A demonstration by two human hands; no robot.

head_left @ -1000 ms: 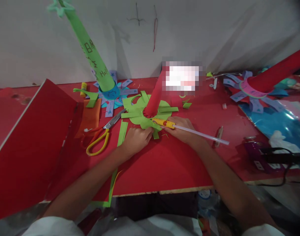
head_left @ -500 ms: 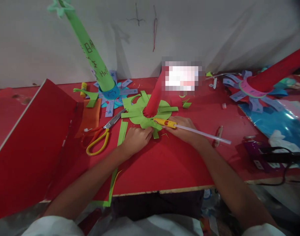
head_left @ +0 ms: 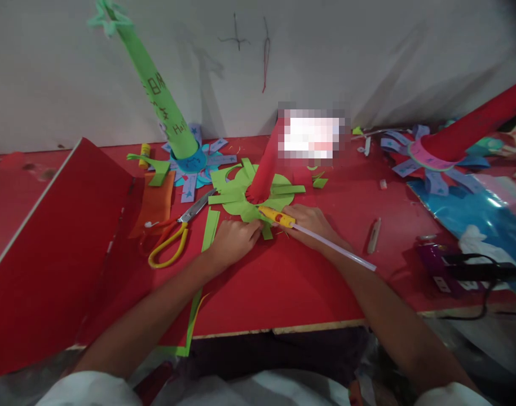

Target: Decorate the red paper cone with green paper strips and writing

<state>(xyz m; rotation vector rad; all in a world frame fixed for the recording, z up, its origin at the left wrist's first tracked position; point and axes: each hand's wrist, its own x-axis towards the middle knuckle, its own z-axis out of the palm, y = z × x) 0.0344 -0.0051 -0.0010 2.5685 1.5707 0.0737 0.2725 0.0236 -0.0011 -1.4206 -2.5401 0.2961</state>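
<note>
A green paper flower lies on the red table, with a red paper cone standing at its centre. My left hand is closed at the flower's front edge, its fingertips by a green strip. On the other side, my right hand has its fingers closed round a yellow glue gun, whose tip points at the flower's front petal. A clear glue stick sticks out of the gun's back, over my right wrist. What my left fingertips pinch is too small to make out.
Scissors with yellow and orange handles lie left of the flower. Behind them stands a green cone on a blue base. A red board leans at the left. At the right are a red cone and a purple box.
The glue gun has moved slightly left and its glue stick now slants lower at the back. My right hand has shifted a little left. My left hand stays in place.
</note>
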